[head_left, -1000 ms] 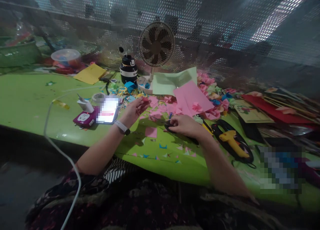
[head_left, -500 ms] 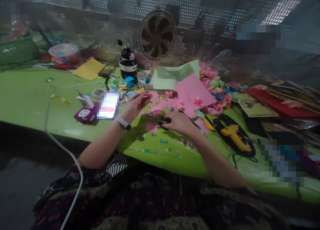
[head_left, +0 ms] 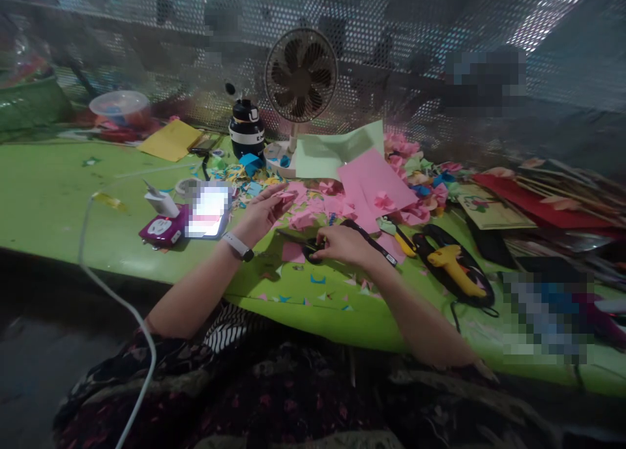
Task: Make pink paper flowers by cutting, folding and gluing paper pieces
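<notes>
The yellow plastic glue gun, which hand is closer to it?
Right. The right hand, holding black-handled scissors, is left of the glue gun, with a gap between. The left hand is farther left.

Left hand [head_left: 264, 211] at pink paper [head_left: 288, 195], right hand [head_left: 340, 246] holding what look like dark scissors [head_left: 310, 249], green table [head_left: 59, 208], fan [head_left: 300, 77] behind.

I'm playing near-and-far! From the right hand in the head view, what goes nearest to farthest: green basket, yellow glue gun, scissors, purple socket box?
1. Scissors, in the right hand.
2. Yellow glue gun, to the hand's right.
3. Purple socket box, over on the left.
4. Green basket, far left, at the back.
</notes>
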A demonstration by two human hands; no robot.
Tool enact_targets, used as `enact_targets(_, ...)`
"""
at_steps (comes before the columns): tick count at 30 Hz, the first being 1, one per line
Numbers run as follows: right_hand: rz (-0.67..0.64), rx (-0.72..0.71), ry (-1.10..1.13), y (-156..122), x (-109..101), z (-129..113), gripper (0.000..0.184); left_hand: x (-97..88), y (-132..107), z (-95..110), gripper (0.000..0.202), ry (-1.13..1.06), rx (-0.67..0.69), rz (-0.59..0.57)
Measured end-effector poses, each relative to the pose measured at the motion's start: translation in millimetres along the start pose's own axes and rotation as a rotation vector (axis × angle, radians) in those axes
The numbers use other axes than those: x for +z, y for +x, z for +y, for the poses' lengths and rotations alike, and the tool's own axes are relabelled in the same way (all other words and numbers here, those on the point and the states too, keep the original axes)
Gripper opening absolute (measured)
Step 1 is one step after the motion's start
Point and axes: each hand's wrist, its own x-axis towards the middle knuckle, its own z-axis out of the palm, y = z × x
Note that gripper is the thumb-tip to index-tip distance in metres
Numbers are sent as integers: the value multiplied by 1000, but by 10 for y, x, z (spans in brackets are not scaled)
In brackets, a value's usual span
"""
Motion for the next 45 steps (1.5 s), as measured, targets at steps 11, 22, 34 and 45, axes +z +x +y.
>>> enact_targets(11, 498, -74, 631, 31, 65, -51, 24, 103, -209, -37, 26, 172, -134, -196)
enact_targets(22, 533, -166, 824, 55, 118, -67, 20, 65, -199, -86, 23, 358, -75, -320)
enact_targets(34, 499, -197, 902, 82, 140, -90, 22, 152, -251, -47, 10, 337, 49, -218)
enact_targets(45, 508, -74, 1053, 85, -28, 32, 21, -25, -108, 103, 15, 732, 20, -361)
